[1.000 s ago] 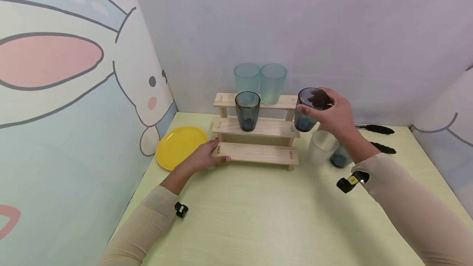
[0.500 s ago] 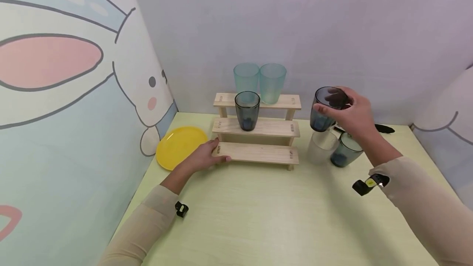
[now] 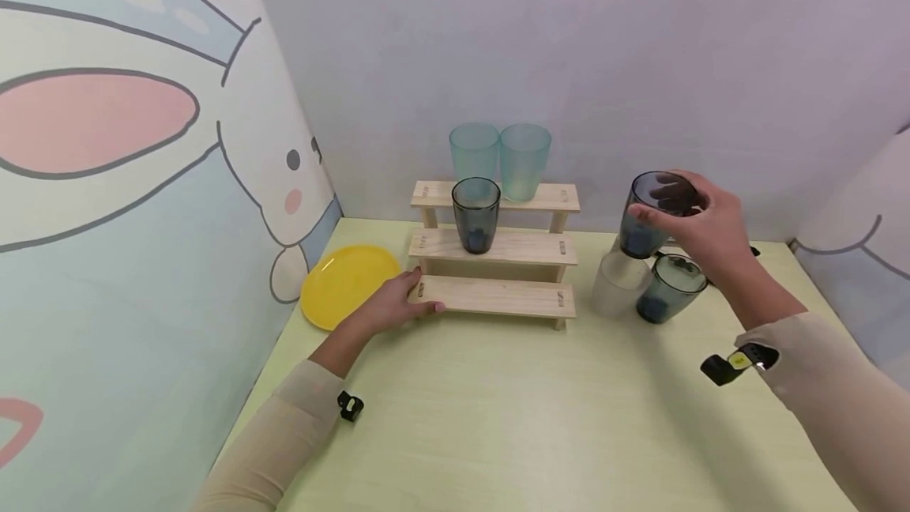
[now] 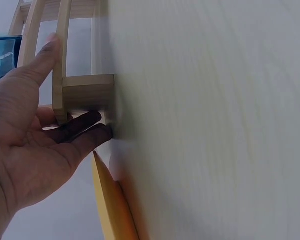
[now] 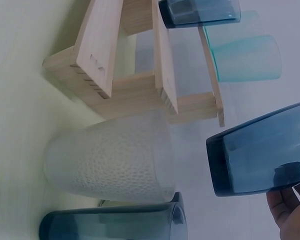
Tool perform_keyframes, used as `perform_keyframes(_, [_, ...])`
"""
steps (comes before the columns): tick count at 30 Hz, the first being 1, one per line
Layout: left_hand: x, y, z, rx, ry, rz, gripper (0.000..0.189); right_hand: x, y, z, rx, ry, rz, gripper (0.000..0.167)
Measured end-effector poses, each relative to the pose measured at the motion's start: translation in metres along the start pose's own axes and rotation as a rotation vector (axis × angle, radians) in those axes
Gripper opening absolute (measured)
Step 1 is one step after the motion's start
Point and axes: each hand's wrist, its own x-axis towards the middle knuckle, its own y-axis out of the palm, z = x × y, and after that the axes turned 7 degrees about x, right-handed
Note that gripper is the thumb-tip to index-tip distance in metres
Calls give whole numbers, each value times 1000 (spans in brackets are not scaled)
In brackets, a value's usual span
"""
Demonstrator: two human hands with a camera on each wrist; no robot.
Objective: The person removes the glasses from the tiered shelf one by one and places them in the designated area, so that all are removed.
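Note:
My left hand (image 3: 391,303) grips the left end of the lowest step of a three-tier wooden display rack (image 3: 498,296). In the left wrist view the thumb lies on the board and fingers reach under its end. My right hand (image 3: 711,220) holds a smoky dark-blue tumbler (image 3: 643,231) by its side, raised over the table. Below it stand a frosted clear tumbler (image 3: 614,291) and a second smoky tumbler (image 3: 661,303). One more smoky tumbler (image 3: 476,220) stands on the middle tier. Two pale teal tumblers (image 3: 526,168) occupy the top tier.
A yellow plate (image 3: 344,287) lies left of the rack, near the cartoon-printed side wall (image 3: 270,180). Behind the right forearm, dark utensil parts (image 3: 754,251) show in part. The back wall (image 3: 569,62) rises close behind the rack.
My right hand has carried the smoky tumbler rightward, away from the rack's right end, uncovering the second smoky tumbler on the table. The left hand stays on the rack.

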Motion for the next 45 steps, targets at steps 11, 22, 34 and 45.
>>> perform_keyframes(11, [-1, 0, 0, -4, -9, -1, 116, -3, -23, -14, -31, 50, -17, 72])
perform_keyframes(22, [-4, 2, 3, -4, -8, -1, 119, -4, -42, -31, -44, 113, -51, 73])
perform_keyframes(34, [-4, 1, -1, -17, -10, 3, 119, -10, -60, -44, -18, 120, -99, 69])
perform_keyframes(45, [-3, 1, -2, -11, -16, -1, 119, -13, -71, -46, -24, 141, -125, 68])
